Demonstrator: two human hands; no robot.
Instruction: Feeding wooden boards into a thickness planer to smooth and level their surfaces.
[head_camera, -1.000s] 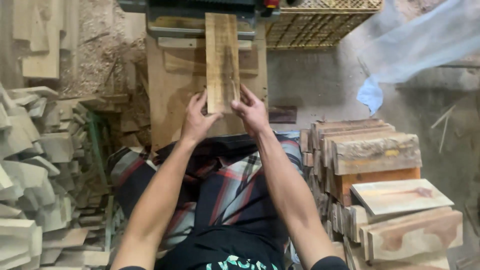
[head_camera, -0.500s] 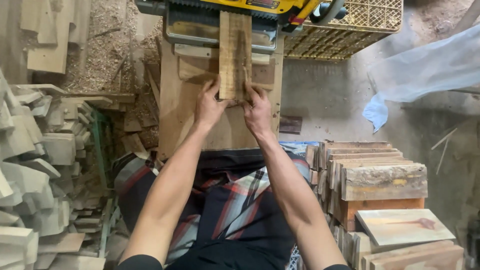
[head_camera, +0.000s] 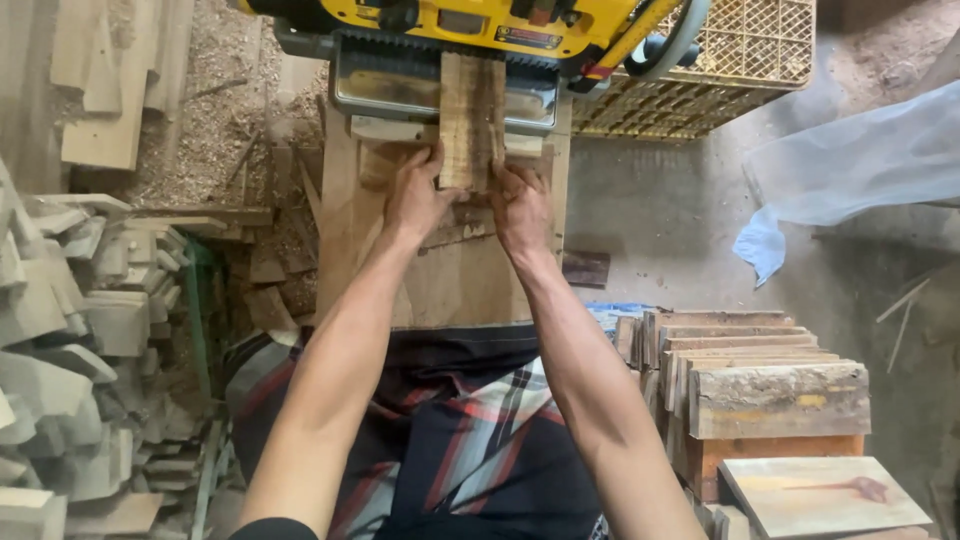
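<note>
Wood offcuts (head_camera: 60, 330) lie stacked at the left. The left hand (head_camera: 415, 195) and right hand (head_camera: 520, 205) each clasp the near end of a board (head_camera: 472, 115) entering the yellow planer (head_camera: 450, 40). Stacked boards (head_camera: 770, 400) stand right.

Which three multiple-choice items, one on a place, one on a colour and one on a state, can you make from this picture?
1. Where is the stack of boards?
A. On the person's right
B. On the machine
C. In the crate

2. What colour is the machine?
A. Blue
B. Yellow
C. White

3. How are the hands on the plank?
A. Both lifted off it
B. Only one touches it
C. Both at its near end

Answers: 1 A, the stack stands beside the right arm. 2 B, its housing is yellow. 3 C, the left hand and right hand flank and touch the plank's near end.
</note>
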